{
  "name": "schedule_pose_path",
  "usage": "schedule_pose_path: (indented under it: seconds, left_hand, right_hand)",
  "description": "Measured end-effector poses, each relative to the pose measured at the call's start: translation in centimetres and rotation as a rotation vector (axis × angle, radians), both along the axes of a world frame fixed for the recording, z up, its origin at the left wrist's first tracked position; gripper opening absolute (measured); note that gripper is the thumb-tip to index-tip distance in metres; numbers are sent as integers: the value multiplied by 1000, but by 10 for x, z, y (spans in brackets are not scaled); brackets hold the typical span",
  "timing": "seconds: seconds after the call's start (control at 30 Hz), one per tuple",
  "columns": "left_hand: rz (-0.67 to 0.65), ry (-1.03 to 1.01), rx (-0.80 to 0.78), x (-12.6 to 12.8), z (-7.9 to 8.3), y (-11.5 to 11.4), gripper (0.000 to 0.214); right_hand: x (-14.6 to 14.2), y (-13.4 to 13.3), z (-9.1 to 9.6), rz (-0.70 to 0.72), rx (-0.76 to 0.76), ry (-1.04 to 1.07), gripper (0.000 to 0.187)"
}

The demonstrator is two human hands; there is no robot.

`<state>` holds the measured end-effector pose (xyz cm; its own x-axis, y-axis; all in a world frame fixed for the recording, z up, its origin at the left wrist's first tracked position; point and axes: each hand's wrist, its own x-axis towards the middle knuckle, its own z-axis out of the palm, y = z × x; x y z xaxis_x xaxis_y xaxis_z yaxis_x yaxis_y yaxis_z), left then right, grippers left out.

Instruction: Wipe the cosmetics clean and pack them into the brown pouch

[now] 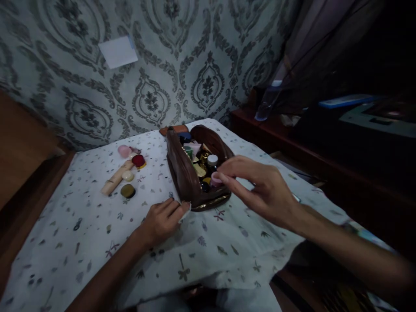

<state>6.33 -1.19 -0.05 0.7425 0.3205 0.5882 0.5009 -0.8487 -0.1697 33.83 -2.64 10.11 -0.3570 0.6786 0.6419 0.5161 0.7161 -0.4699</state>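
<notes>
A brown zippered toiletry bag [183, 173] stands unzipped on the cloth, packed with small bottles and jars. My right hand [260, 186] reaches in from the right, thumb and forefinger pinched on a small pink round-lidded jar [216, 179] at the bag's near end. Just behind that jar is a white-capped bottle [212, 160]. Close to the bag's front left corner, my left hand [164, 221] rests low with curled fingers on a scrap of white tissue [186, 213].
Left of the bag lie a beige tube [117, 177], a red-lidded jar [138, 161], a cream jar [128, 175], an olive-lidded jar [128, 190] and a pink sponge [124, 151]. A clear bottle [268, 102] stands on the dark furniture to the right. Patterned cloth [97, 225] covers the table.
</notes>
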Motion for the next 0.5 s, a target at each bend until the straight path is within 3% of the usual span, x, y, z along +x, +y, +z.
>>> schedule_pose_path:
  seconds: [0.1, 0.2, 0.33, 0.5]
  left_hand:
    - [90, 23, -49, -22, -7, -1, 26]
    - [228, 25, -138, -48, -14, 1, 25]
    - [413, -143, -221, -82, -14, 12, 25]
    - [705, -476, -271, -116, -3, 38, 23]
  right_hand:
    - [-20, -18, -22, 155, 79, 29, 14]
    - [-47, -28, -54, 318, 46, -37, 25]
    - [-87, -20, -91, 418, -196, -170, 36]
    - [-136, 10, -107, 416, -668, -45, 31]
